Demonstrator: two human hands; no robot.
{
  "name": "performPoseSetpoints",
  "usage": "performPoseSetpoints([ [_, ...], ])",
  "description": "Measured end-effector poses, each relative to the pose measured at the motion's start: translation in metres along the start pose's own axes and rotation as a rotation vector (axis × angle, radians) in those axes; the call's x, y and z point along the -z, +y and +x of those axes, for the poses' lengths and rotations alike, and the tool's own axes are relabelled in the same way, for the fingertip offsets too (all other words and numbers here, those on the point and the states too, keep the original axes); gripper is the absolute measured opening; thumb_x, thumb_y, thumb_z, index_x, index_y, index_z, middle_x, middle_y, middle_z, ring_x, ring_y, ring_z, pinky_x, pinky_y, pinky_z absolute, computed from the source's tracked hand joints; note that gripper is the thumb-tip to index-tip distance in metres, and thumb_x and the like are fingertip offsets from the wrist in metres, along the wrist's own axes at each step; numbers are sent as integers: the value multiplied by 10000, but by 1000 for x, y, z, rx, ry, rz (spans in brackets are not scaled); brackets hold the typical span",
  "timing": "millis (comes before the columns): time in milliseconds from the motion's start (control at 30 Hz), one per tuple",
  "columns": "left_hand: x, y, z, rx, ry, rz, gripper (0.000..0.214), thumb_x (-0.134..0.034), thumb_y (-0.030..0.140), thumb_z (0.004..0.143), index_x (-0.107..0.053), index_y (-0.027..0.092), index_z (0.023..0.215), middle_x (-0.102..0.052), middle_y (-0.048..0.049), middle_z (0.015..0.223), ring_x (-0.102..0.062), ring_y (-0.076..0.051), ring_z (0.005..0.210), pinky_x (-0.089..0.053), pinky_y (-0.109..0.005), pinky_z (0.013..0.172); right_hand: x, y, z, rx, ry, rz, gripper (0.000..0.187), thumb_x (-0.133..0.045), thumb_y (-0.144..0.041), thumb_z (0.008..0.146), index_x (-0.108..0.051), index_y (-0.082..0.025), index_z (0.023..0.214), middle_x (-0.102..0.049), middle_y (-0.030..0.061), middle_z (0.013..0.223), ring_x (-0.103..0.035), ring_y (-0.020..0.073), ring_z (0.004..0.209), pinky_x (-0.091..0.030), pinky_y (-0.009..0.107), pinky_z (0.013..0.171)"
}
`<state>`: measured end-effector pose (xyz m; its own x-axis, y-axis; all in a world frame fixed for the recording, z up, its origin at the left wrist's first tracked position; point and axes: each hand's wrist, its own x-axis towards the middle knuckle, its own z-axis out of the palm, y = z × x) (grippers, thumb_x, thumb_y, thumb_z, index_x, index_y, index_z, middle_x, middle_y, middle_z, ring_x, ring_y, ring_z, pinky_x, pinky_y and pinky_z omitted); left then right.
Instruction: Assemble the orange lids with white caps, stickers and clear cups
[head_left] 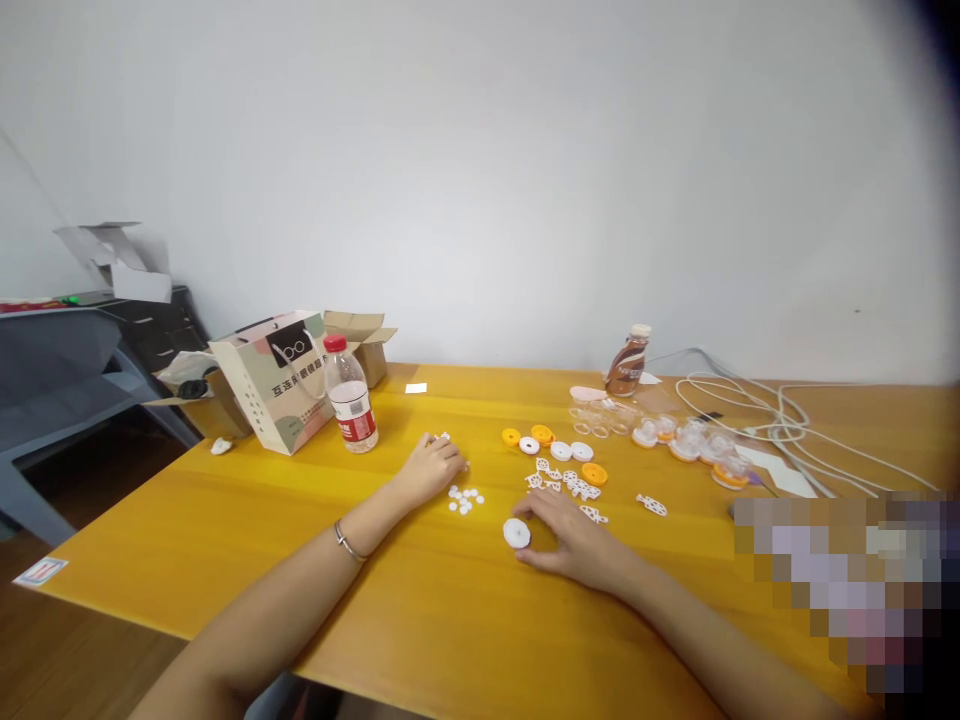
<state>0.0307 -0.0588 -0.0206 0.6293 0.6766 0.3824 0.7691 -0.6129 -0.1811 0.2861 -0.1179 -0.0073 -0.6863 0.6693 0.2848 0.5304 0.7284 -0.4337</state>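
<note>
Thumb and index finger of my right hand (574,535) grip the edge of a white round plastic disc (517,533) at the table's middle. My left hand (429,470) is low over the table with its fingers curled together. Small white bits show beside its fingers, but what lies inside them is hidden. Just right of and below that hand lies a scatter of small white round pieces (465,499). Beyond my right hand are several white cut-out plastic parts (583,486), one of them apart at the right (652,505). Orange round parts (595,474) and white rings (561,451) lie behind these.
Clear plastic rings (600,418) and clear-and-orange round assemblies (694,442) sit farther right, near a brown drink bottle (627,362) and tangled white cables (784,420). A water bottle (349,400), paper bag (281,390) and cardboard boxes (367,350) stand at the left.
</note>
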Motion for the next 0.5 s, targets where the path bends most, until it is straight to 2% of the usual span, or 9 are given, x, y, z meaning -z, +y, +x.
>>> performPoseSetpoints([
  [167,-1,-2,3,-65,26,92,290,-324,235,902,-578,157,786,-578,-55,754,-468,-168,805,-248,-331,732,-2,1,0,-12,8,43,280,-596,-311,728,-505,-219,976,-547,55,983,-500,207,927,-404,344,829],
  [300,6,-1,1,31,79,37,205,-382,207,861,-559,162,768,-576,-45,769,-468,-163,811,-246,-322,724,-5,3,-1,-20,35,85,270,-587,-268,729,-505,-219,981,-561,54,988,-515,202,935,-414,341,842],
  [367,11,7,-1,33,86,-53,159,-417,225,839,-552,169,775,-577,-31,783,-471,-153,809,-250,-310,726,-7,3,-1,-26,48,115,255,-567,-254,740,-502,-218,984,-573,52,977,-531,195,920,-428,333,830],
  [500,22,37,-5,-115,32,-241,116,-442,251,826,-540,191,816,-579,-3,797,-477,-129,800,-259,-288,748,-10,2,1,-33,71,173,278,-553,-244,745,-488,-212,1013,-581,57,980,-549,189,912,-448,326,821],
])
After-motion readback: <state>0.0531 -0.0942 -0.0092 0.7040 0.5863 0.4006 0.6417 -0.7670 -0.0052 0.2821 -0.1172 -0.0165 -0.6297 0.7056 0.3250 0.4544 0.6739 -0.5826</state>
